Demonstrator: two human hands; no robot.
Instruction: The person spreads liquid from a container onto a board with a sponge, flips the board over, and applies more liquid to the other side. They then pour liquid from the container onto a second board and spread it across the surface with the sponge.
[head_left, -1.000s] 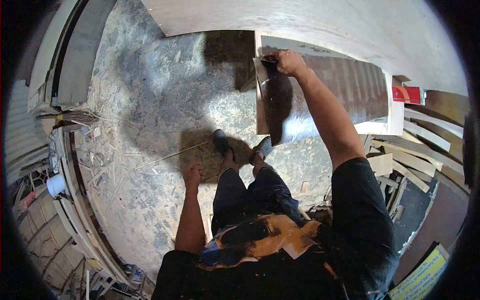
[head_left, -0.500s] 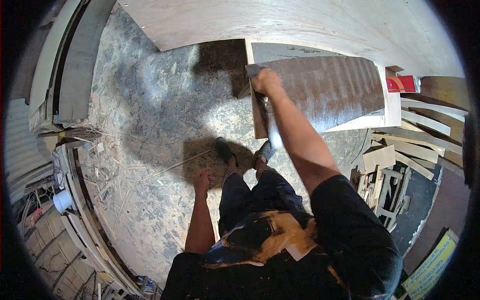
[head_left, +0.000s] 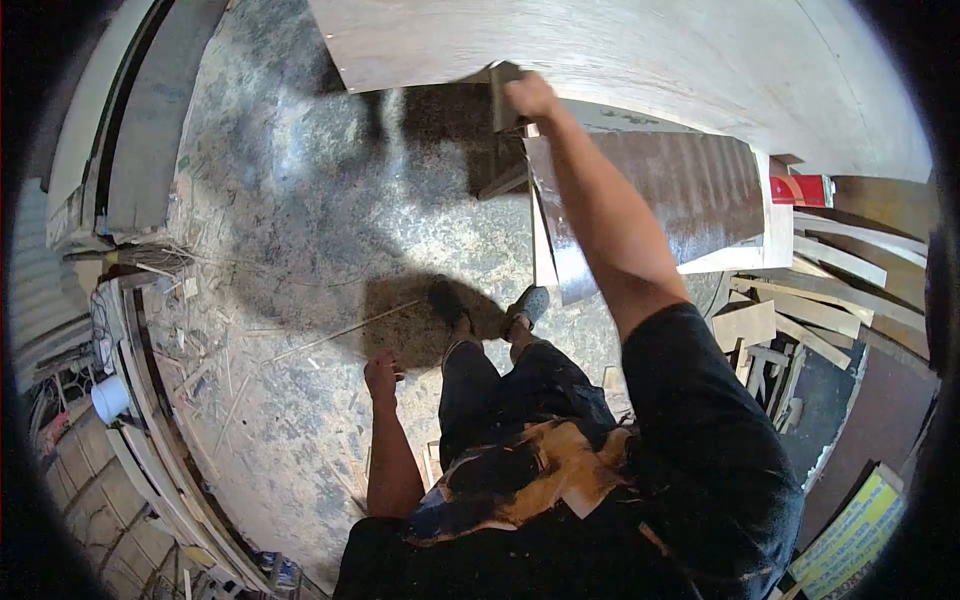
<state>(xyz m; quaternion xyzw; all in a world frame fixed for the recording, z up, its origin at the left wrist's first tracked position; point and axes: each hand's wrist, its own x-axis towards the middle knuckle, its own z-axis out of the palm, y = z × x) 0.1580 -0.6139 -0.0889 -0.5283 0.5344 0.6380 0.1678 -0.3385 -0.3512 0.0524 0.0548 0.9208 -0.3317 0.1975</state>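
My right hand (head_left: pixel 532 97), arm stretched forward, is closed on a flat grey-brown board piece (head_left: pixel 504 98). The piece is at the lower edge of a large pale plywood panel (head_left: pixel 450 45), which it overlaps in this view. Below and right of that hand, a glossy dark brown sheet (head_left: pixel 690 185) lies on a pale wooden frame (head_left: pixel 778 240). My left hand (head_left: pixel 383 378) hangs low over the floor at my side, fingers curled in, with nothing visible in it.
Wood offcuts (head_left: pixel 790 310) are piled at the right, below a red box (head_left: pixel 802 190). Long boards (head_left: pixel 160 420) and a white container (head_left: pixel 110 399) line the left side. Thin wood scraps are scattered over the concrete floor (head_left: pixel 290 240). A yellow printed sign (head_left: pixel 850 540) lies lower right.
My right hand has moved forward, away from the brown sheet's left corner, taking the board piece with it to the plywood's edge. My left hand has shifted slightly left and down.
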